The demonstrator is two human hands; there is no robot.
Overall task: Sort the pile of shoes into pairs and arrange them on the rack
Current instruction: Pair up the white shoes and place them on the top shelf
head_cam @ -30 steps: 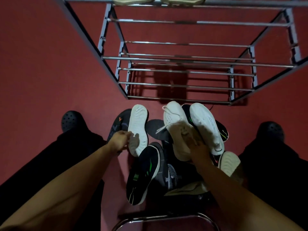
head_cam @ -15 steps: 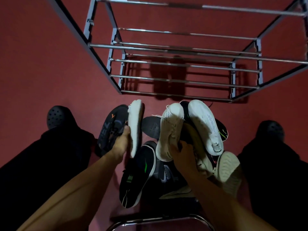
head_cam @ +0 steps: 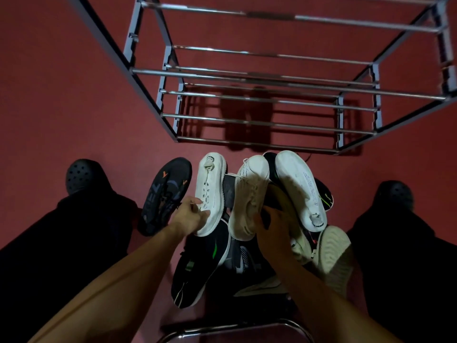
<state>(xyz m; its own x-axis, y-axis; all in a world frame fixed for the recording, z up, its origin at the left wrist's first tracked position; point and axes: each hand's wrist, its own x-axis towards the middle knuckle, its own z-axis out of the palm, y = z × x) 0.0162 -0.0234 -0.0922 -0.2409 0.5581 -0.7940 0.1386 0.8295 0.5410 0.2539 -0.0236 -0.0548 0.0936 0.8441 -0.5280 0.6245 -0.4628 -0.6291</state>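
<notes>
Since half a second back, your left hand [head_cam: 191, 214] has rolled its white lace-up sneaker [head_cam: 210, 191] over: it showed its edge and sole then, now the laces and upper face you. Your view has also dipped a bit, so the rack sits higher up.

Biggest thing first: the grey metal shoe rack with chrome rails [head_cam: 267, 78] fills everything from 10 to 2 o'clock, standing on the dark red floor [head_cam: 61, 82], rails bare where you can see them. Below it, dead centre down to 6, is the shoe pile. A black trainer with a green stripe [head_cam: 200, 263] lies at about 6, and a dark grey trainer with orange marks [head_cam: 165, 194] at 9, just beside your left hand's sneaker. A white sole-up shoe [head_cam: 300, 189] lies at 3 on top of the pile.

Your left-hand fingers are curled around the heel end of the white sneaker. Your right hand [head_cam: 274, 226] is closed on the heel of a cream-white lace-up sneaker [head_cam: 249, 196], toe pointing to 12. The two held shoes are side by side, nearly touching.
</notes>
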